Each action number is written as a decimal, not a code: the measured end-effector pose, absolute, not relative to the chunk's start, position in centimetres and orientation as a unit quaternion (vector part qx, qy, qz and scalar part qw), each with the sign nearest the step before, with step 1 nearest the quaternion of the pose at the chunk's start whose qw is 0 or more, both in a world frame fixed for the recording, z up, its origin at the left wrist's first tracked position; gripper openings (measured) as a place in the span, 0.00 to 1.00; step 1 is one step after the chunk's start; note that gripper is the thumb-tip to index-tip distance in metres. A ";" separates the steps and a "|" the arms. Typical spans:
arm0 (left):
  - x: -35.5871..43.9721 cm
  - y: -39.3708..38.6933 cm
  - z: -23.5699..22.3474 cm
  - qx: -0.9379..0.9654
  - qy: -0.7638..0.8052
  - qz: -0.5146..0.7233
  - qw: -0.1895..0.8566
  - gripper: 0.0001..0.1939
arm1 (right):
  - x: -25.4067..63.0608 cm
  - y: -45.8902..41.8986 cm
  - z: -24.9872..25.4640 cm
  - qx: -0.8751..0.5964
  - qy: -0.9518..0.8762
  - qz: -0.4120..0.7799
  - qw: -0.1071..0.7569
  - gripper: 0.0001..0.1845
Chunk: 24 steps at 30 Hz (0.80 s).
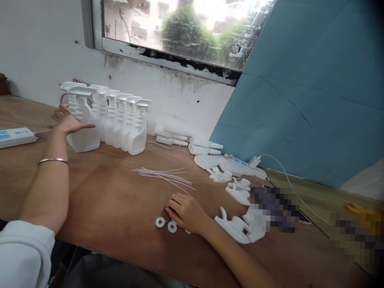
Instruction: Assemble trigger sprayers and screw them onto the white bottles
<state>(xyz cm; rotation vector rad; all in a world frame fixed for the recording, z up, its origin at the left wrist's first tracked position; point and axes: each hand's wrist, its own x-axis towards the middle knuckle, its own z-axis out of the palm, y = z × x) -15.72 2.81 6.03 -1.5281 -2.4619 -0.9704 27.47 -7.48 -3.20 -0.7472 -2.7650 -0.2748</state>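
My left hand (65,119) is at the front of a white spray bottle (88,138) at the left end of a row. Its thumb stretches across the bottle and its fingers are spread at the left, so it looks open; whether it touches the bottle I cannot tell. My right hand (185,212) rests low on the table with fingers curled and pressed together; anything beneath them is hidden. Beside those fingers lie white ring washers (160,222), one partly under the hand. Thin white tubes (165,174) lie loosely just beyond it.
More upright spray bottles (138,131) line the wall. Bottles without heads (206,149) lie on their sides at the back. Loose white spray heads (235,228) sit right of my right hand. Power strips (12,138) and a white cable (284,172) are on the wooden table (114,204).
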 end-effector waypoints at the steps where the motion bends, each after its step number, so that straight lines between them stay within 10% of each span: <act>1: -15.4 2.6 6.1 -0.479 -0.808 -0.338 0.056 0.53 | 27.5 -7.5 -3.2 -0.257 -0.953 -0.096 0.131 0.11; 24: -15.1 3.0 5.8 -0.439 -0.804 -0.388 0.104 0.38 | 27.5 -7.7 -3.0 -0.259 -0.952 -0.100 0.128 0.10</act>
